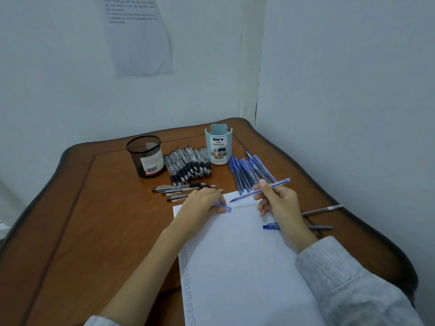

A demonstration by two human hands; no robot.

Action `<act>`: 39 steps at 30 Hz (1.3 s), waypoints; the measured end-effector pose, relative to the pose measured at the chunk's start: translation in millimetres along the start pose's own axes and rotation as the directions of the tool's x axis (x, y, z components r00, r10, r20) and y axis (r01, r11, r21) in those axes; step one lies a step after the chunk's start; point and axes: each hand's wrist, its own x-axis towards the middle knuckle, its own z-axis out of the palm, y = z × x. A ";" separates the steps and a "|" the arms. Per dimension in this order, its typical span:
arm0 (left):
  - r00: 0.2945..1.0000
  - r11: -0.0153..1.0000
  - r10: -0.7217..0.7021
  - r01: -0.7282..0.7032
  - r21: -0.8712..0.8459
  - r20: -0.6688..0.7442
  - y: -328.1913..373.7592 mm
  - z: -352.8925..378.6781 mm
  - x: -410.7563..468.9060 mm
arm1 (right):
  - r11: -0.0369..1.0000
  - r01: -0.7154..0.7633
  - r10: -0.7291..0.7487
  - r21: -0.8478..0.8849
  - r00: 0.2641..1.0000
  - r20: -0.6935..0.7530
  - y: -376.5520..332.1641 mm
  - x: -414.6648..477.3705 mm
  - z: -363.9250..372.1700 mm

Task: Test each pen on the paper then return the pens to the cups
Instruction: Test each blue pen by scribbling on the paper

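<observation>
The wall sheet (138, 43) ran off the top edge, its print too small to read. The bottom edge cut the paper (235, 267), whose margin marks were illegible. A blue bit (227, 209) at the fingertips of the left hand (200, 205) was blurred, the grip unclear. Fingers of the right hand (280, 203) covered the middle of its pen (244, 196)
</observation>
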 end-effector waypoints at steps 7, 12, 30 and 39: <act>0.946 0.889 -0.249 0.137 -0.437 -0.209 13.4 3.0 -15.5 | 1.000 0.011 -0.011 0.014 1.000 -0.007 -3.2 2.1 -8.2; 0.908 0.809 -0.333 0.137 -0.571 -0.254 25.3 -1.3 -15.1 | 1.000 -0.005 0.005 0.024 1.000 0.024 -2.8 -1.2 -6.7; 0.917 0.815 -0.255 0.033 -0.578 -0.307 33.9 -6.9 -15.7 | 0.998 0.024 -0.034 0.055 0.979 0.199 -6.9 -11.1 -2.8; 0.890 0.806 -0.239 -0.040 -0.591 -0.387 38.8 -9.8 -13.4 | 0.989 0.108 -0.128 0.104 0.968 0.216 -6.3 -15.3 0.3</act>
